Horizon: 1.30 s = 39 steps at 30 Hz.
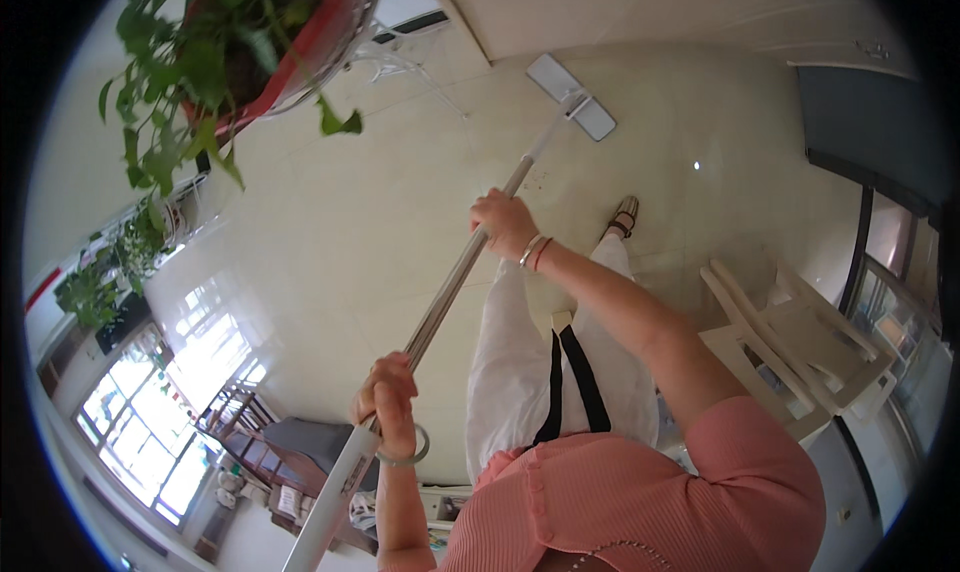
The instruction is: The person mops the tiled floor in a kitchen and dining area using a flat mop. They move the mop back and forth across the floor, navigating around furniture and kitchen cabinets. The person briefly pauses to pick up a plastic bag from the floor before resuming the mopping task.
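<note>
A flat mop with a rectangular grey-white head lies on the floor ahead, its long pole slanting back toward my lower left. My right hand is wrapped around the middle of the silver pole. Lower down, my left hand grips the same pole just above its thick white sleeve. Both hands are closed. A bangle hangs at my left wrist, and a bracelet with a red cord circles the right one. Small dark specks lie on the floor beside the pole.
A leafy plant in a red pot juts in at the upper left. White chairs stand close on my right, near a dark cabinet. A grey-cushioned seat is at the lower left. A wall edges the glossy tiled floor beyond the mop.
</note>
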Each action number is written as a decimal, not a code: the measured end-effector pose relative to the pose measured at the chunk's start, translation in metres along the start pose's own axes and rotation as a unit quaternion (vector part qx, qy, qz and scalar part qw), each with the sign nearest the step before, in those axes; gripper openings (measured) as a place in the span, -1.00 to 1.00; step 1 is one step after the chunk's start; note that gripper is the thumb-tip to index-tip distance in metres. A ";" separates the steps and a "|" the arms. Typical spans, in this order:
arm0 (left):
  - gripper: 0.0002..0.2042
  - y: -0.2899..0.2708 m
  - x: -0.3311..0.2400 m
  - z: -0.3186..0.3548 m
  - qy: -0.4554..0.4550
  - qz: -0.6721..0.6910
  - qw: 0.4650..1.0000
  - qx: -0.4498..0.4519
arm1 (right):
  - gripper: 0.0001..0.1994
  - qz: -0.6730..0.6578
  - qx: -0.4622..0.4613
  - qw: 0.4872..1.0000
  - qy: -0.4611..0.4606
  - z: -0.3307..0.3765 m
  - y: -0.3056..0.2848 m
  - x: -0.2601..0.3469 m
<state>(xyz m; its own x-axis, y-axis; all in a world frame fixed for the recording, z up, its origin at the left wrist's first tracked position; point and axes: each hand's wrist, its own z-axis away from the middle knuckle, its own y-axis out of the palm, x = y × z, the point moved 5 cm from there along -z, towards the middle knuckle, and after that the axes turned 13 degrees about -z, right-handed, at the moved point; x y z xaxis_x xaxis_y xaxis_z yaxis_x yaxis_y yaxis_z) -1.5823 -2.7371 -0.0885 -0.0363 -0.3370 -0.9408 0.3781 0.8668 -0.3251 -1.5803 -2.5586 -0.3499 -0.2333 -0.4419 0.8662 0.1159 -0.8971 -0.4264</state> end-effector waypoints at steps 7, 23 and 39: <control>-0.67 -0.087 -0.018 0.052 -0.023 -0.025 0.998 -0.054 | -0.85 -0.055 0.099 0.993 -0.030 0.004 0.094 0.085; -0.67 -0.103 -0.038 -0.085 0.195 -0.024 0.979 0.056 | -0.92 -0.070 -0.077 0.991 -0.086 -0.128 0.041 0.110; -0.64 -0.104 -0.019 -0.020 0.090 0.016 0.996 -0.023 | -0.84 -0.029 0.034 0.999 0.022 -0.048 0.076 0.093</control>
<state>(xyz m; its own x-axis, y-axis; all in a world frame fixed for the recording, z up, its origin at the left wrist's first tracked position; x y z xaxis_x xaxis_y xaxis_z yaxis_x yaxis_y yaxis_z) -1.6393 -2.8133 -0.0390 -0.1918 -0.2405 -0.9515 0.3391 0.8936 -0.2942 -1.6399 -2.6684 -0.3141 -0.2827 -0.3910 0.8759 0.1669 -0.9193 -0.3565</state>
